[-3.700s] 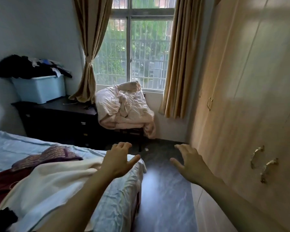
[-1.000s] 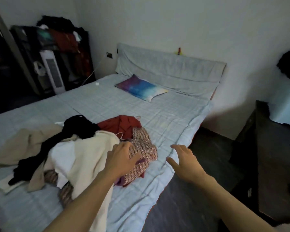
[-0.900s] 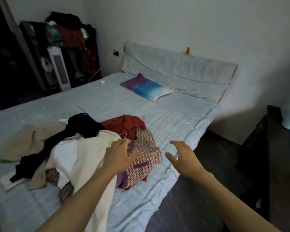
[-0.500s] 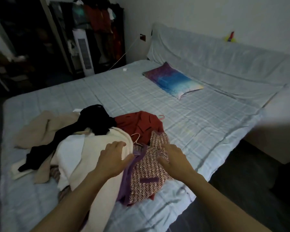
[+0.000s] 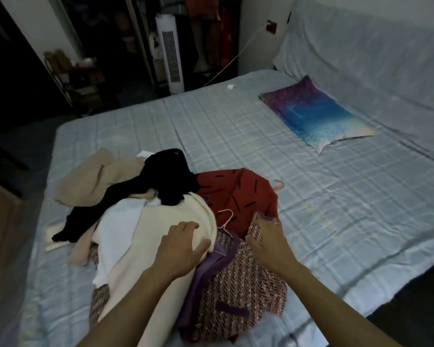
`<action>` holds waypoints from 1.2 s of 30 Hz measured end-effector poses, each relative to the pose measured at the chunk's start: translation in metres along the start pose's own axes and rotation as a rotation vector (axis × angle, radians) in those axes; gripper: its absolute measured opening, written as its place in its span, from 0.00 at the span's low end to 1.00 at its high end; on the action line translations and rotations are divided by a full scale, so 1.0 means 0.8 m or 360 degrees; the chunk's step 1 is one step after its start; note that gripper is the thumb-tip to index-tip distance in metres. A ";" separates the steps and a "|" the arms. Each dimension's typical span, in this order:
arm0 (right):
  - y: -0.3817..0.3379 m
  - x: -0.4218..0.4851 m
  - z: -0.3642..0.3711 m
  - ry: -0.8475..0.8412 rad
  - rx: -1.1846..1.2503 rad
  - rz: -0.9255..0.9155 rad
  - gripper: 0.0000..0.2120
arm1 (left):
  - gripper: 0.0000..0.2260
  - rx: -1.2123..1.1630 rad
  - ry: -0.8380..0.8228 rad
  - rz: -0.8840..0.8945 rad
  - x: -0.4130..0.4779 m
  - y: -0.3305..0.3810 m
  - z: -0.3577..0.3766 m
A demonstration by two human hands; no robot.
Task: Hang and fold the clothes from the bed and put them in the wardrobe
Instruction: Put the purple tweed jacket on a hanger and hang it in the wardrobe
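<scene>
A heap of clothes lies on the pale blue checked bed (image 5: pixel 248 126). In it are a cream garment (image 5: pixel 161 229), a black one (image 5: pixel 161 176), a beige one (image 5: pixel 95 176), a dark red top (image 5: pixel 238 194) and a pink-and-purple woven jacket (image 5: pixel 238 289) with a pale hanger (image 5: pixel 224 220) at its collar. My left hand (image 5: pixel 182 242) rests flat on the cream garment's edge, fingers spread. My right hand (image 5: pixel 267 236) pinches the upper edge of the woven jacket.
A blue-purple pillow (image 5: pixel 313 113) lies near the covered headboard (image 5: pixel 361 43). A white tower fan (image 5: pixel 170 51) and dark shelving with clothes stand beyond the bed's far side. A small white object (image 5: pixel 231 86) with a cable sits on the far edge. Dark floor lies at lower right.
My view swung from the window and wardrobe to the bed. Both hands came down onto the heap; the right hand moved left from the bed's edge and took hold of the woven jacket.
</scene>
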State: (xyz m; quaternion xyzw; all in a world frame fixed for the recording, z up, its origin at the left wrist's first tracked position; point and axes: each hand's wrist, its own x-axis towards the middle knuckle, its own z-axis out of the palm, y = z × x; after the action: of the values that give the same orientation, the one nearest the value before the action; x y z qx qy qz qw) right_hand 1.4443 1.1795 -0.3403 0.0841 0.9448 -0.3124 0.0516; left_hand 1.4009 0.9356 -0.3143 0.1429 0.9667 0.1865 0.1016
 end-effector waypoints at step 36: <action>0.129 0.208 0.256 -0.0641 -0.0127 0.0742 0.15 | 0.24 -0.0255 -0.0729 0.0111 0.279 -0.047 0.280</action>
State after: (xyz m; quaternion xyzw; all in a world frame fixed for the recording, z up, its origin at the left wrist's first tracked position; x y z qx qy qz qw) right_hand 1.3098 1.1592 -0.5892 0.2329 0.8824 -0.2652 0.3113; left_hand 1.2385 1.0465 -0.5643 0.2061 0.8951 0.2288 0.3226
